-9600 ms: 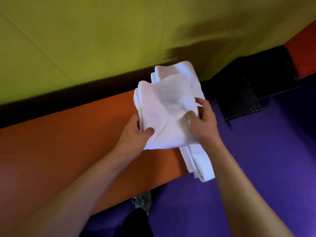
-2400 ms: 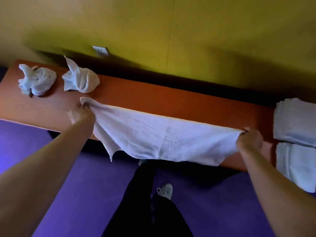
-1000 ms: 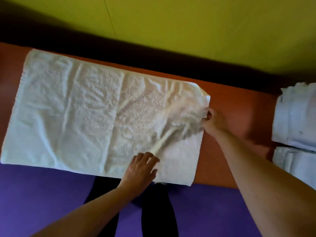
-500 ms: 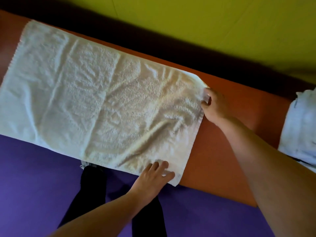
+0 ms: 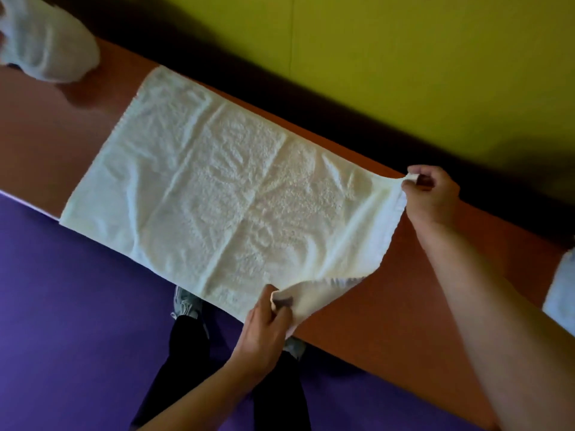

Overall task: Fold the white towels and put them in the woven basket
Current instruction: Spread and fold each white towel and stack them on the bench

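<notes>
A white towel (image 5: 224,188) lies spread flat across the orange bench (image 5: 367,306), its near edge hanging over the front. My left hand (image 5: 264,328) pinches the towel's near right corner, lifted and turned up a little. My right hand (image 5: 431,194) pinches the far right corner, raised slightly off the bench. A crumpled white towel (image 5: 46,42) sits at the bench's far left. The edge of folded white towels (image 5: 560,290) shows at the right border. No woven basket is in view.
A yellow-green wall (image 5: 404,57) runs right behind the bench. Purple floor (image 5: 77,306) lies in front, where my dark trouser legs and grey shoes (image 5: 186,304) stand close to the bench's front edge.
My left hand went from pressing flat on the towel to pinching its near right corner. Both right corners now lift off the bench. The view shifted, bringing the crumpled towel in at far left.
</notes>
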Motion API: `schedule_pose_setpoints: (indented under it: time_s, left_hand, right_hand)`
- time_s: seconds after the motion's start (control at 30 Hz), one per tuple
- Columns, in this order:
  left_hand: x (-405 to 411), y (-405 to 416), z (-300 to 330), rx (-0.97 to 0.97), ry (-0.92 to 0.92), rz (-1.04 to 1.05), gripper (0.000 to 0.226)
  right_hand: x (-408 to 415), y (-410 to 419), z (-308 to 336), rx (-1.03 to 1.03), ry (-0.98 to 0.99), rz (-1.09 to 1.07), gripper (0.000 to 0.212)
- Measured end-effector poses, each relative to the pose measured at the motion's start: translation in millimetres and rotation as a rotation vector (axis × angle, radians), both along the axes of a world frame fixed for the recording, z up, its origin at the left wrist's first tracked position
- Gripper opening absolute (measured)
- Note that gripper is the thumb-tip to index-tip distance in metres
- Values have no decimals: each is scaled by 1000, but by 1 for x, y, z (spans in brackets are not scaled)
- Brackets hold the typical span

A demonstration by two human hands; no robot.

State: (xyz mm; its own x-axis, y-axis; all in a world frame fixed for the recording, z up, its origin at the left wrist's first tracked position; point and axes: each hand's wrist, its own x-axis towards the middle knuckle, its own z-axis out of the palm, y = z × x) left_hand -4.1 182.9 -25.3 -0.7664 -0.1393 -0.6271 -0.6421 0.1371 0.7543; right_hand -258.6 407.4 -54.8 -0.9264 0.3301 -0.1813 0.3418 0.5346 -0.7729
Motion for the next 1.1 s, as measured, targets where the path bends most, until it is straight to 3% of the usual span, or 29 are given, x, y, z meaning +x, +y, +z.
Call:
schedule_pose_setpoints:
  time_s: [0.1, 0.5, 0.87, 1.1]
  left_hand:
    - [-10, -35, 19, 35, 32, 115, 35]
    - [-1, -217, 52, -164, 72, 486, 31]
    - [-12, -361, 38, -143, -9, 452, 28]
    - [-26, -424, -23, -210, -218, 378, 28]
  right_hand:
    - [-19, -50, 17, -39, 13, 5, 22]
    - [-79, -289, 48, -16, 69, 195, 31]
    - [-111, -483, 54, 100, 90, 237, 32]
    - [-98, -535, 24, 69, -31, 319, 38]
